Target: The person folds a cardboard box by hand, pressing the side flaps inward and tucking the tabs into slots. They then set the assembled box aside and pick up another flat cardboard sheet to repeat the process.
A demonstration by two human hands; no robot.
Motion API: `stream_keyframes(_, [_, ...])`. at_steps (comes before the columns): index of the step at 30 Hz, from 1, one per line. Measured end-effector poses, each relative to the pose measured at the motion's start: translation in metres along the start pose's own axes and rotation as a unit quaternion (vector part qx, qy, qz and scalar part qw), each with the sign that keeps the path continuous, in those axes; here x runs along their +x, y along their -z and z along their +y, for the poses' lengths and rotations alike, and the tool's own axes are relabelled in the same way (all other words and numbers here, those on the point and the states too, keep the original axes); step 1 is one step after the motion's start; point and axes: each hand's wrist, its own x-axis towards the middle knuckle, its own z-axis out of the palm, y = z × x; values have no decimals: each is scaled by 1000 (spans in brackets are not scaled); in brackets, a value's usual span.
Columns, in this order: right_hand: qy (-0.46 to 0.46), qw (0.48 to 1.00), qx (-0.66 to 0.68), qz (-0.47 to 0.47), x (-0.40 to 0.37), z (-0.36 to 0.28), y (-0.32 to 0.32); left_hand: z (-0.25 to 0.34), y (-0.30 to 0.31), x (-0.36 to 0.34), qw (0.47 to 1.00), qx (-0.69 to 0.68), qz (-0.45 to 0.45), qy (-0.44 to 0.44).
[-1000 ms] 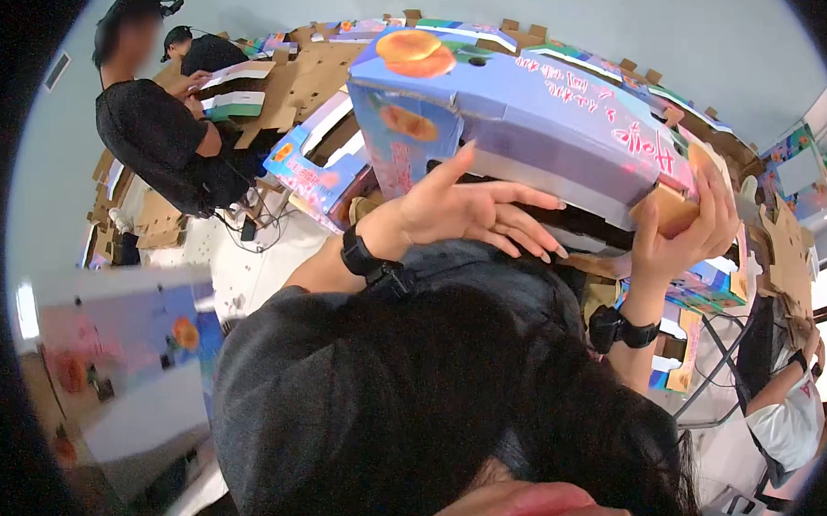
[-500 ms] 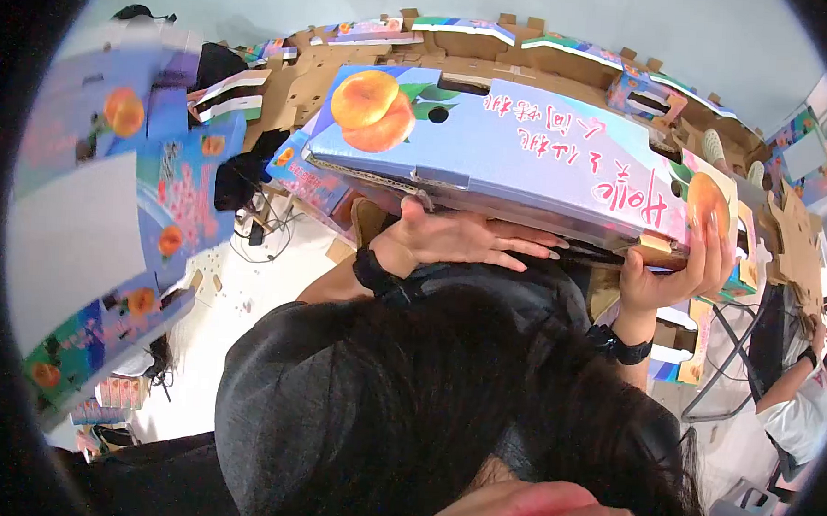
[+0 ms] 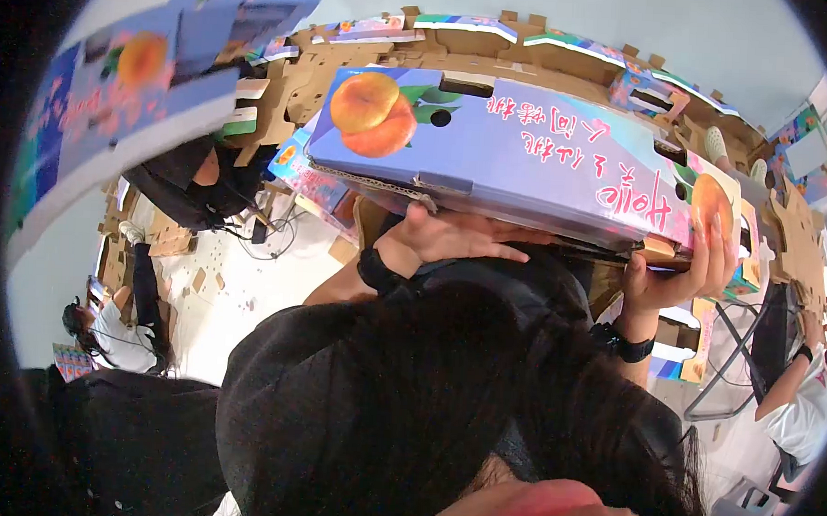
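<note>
Both arms raised — left hand (image 3: 451,239) flat, palm-up; right hand (image 3: 685,270) curled, gripping.

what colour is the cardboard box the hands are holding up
Lilac-blue cardboard box, printed with orange peaches and pink lettering; clearest in the head view.

wall (image 3: 572,11): pale grey | floor (image 3: 245,315): white, cardboard scraps (image 3: 197,280) | flattened cartons (image 3: 469,45) stacked behind

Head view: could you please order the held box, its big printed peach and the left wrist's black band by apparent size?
Largest: held box.
Then: big printed peach.
Smallest: black band, only partly visible.
</note>
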Motion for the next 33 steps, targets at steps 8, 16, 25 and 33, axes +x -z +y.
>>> stream_keyframes(8, [-17, 1000, 4, -10, 2, 0, -1, -4, 3, 0, 994, -14, 68, -81])
stream_keyframes(16, [9, 1000, -15, 4, 4, -1, 1, -1, -3, 0, 994, -25, 74, -72])
stream_keyframes(25, [-3, 1000, -26, 4, -1, -2, 2, -1, -8, 0, 995, -20, 79, -64])
stream_keyframes(33, [7, 1000, -29, 0, 0, -2, 6, -8, 2, -4, 996, -15, 52, -65])
